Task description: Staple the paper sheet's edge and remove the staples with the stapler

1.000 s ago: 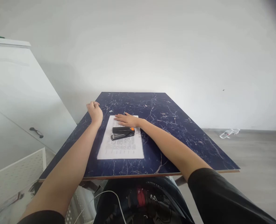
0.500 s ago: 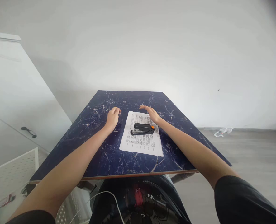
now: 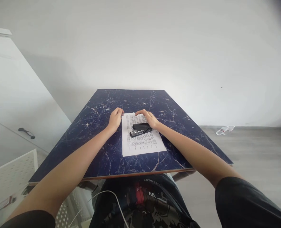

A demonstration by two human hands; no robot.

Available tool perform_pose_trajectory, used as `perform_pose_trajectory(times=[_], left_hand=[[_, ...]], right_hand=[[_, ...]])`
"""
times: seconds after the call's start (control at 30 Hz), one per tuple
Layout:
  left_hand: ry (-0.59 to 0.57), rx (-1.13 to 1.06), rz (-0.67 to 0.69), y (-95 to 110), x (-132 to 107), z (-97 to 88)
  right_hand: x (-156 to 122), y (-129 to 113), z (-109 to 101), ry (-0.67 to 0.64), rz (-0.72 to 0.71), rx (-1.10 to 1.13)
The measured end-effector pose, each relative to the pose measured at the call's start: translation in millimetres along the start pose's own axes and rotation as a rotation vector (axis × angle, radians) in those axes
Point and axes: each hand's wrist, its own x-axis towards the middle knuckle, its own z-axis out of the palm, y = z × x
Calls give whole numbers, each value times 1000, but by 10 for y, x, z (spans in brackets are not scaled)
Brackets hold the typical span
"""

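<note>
1. Printed sheet (image 3: 140,136) lies mid-table, now squarer to the person than half a second ago.
2. Black stapler (image 3: 140,129) rests on it.
3. Left hand (image 3: 115,117) moved onto the sheet's far-left corner, fingers curled.
4. Right hand (image 3: 148,117) dropped flat onto the top edge (pinning, not gripping).
5. Dark marbled table (image 3: 183,126) beneath.

Glossy marbled tabletop (image 3: 178,126), matt paper sheet (image 3: 140,144), black plastic stapler (image 3: 140,129)

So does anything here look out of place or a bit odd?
One thing: a clear plastic bottle lies on its side on the floor by the far wall. On the table, the printed sheet sits slightly askew under the stapler, with both hands at its far edge.
</note>
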Motion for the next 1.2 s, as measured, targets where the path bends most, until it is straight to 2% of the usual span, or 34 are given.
perform_pose_trajectory(times=[0.17,0.33,0.4,0.47,0.53,0.6,0.7,0.77,0.87,0.93,1.0,1.07,1.2], left_hand=[[1,12,-1,-19,11,-7],[10,-2,-12,-10,29,-49],[13,9,-15,-3,35,-61],[11,10,-21,5,37,-65],[1,-8,-29,18,34,-59],[-13,-43,-40,38,25,-46],[-31,-157,-92,85,7,-25],[-68,-292,-174,124,-2,-20],[-225,-507,-398,184,-14,-33],[-373,-596,-544,219,-23,-45],[-491,-638,-603,249,-32,-53],[-544,-655,-599,272,-39,-54],[-491,-677,-604,296,-31,-48]], right_hand=[[41,74,2,-89,69,-43],[12,142,-142,17,-8,-135],[-40,78,-227,-93,-67,-74],[-95,-29,-286,-308,-132,-11],[-136,-140,-300,-496,-183,-45],[-156,-223,-277,-557,-216,-138],[-166,-292,-235,-480,-239,-205],[-170,-319,-232,-357,-233,-188],[-185,-349,-253,-51,-245,-226],[-197,-361,-268,69,-305,-331],[-209,-367,-277,52,-369,-438],[-220,-370,-283,-15,-401,-482],[-235,-387,-295,-51,-439,-502]])
